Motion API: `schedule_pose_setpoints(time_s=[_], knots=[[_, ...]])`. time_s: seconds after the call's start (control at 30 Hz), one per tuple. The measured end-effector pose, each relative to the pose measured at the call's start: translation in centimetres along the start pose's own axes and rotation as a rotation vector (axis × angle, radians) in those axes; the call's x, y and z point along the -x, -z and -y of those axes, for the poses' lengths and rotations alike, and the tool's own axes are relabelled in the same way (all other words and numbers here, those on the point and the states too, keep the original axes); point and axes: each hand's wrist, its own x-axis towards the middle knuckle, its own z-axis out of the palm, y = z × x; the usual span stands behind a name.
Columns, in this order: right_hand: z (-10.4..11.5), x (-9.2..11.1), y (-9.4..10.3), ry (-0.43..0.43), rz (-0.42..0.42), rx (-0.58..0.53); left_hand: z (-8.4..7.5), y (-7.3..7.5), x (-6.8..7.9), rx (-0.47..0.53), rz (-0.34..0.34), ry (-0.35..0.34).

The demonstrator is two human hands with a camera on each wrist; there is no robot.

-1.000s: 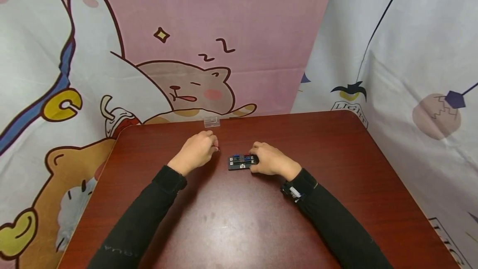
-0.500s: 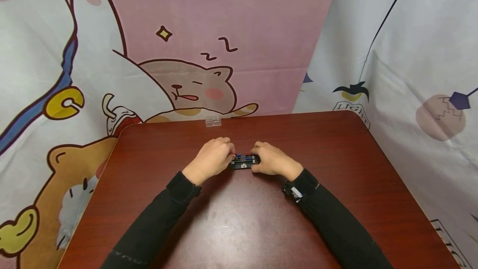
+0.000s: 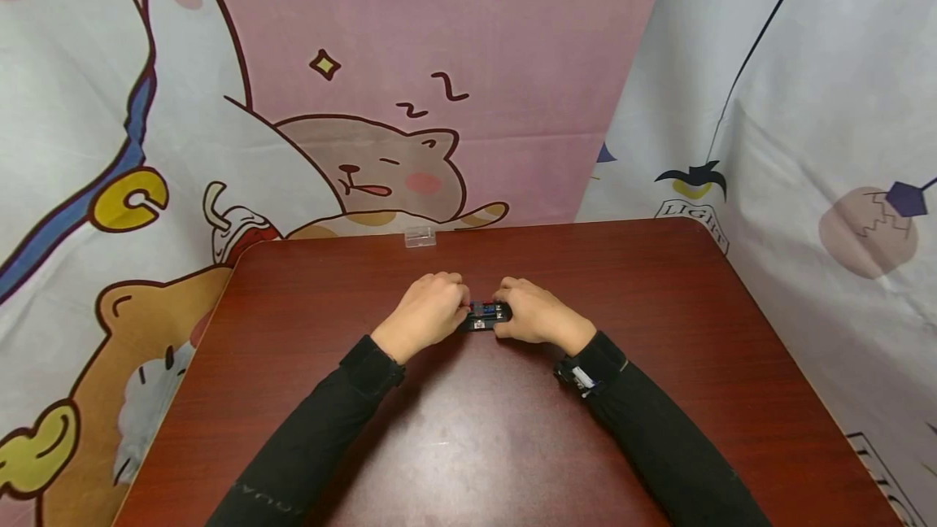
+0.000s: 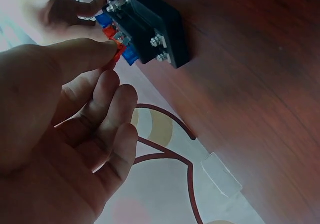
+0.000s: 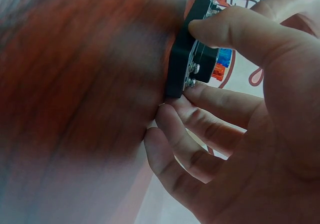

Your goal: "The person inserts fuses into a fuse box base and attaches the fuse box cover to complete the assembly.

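A black fuse block (image 3: 486, 324) with metal screw terminals lies on the table between the two hands. Blue blade fuses (image 5: 224, 58) and red ones stand up from it in a row. My left hand (image 3: 427, 309) is at the block's left end; in the left wrist view its thumb and forefinger pinch a red blade fuse (image 4: 118, 53) right at the row, partly hidden by the fingertips. With its thumb on the near edge and fingers around the right end, my right hand (image 3: 540, 313) grips the block.
A small clear plastic cover (image 3: 420, 237) sits at the far edge of the brown table (image 3: 454, 446). Behind the table hangs a cartoon-printed cloth (image 3: 527, 63), which continues along the left and right sides.
My left hand has moved right, from beside the fuse block to its left end, bringing the pinched red fuse to the row. The right hand has kept its grip almost in place.
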Motion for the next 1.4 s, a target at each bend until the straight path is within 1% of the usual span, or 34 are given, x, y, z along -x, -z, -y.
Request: schedule_pose_setpoints(time_s=[0.3, 0.57, 0.8, 1.23, 1.4], knots=[[-0.13, 0.02, -0.07, 0.005, -0.012, 0.001, -0.11, -0.31, -0.27, -0.013, 0.021, 0.005], [-0.17, -0.1, -0.11, 0.012, -0.017, -0.001, -0.29, -0.28, -0.23, -0.034, 0.023, -0.009], [-0.15, -0.19, -0.1, 0.001, -0.009, 0.003, -0.51, -0.29, -0.31, -0.047, 0.023, -0.019], [0.05, -0.01, -0.11, 0.0, -0.013, -0.005, -0.69, -0.55, -0.07, -0.066, -0.013, -0.047], [0.11, 0.02, -0.05, -0.002, -0.011, -0.004, -0.72, -0.58, -0.11, -0.086, -0.014, -0.056]])
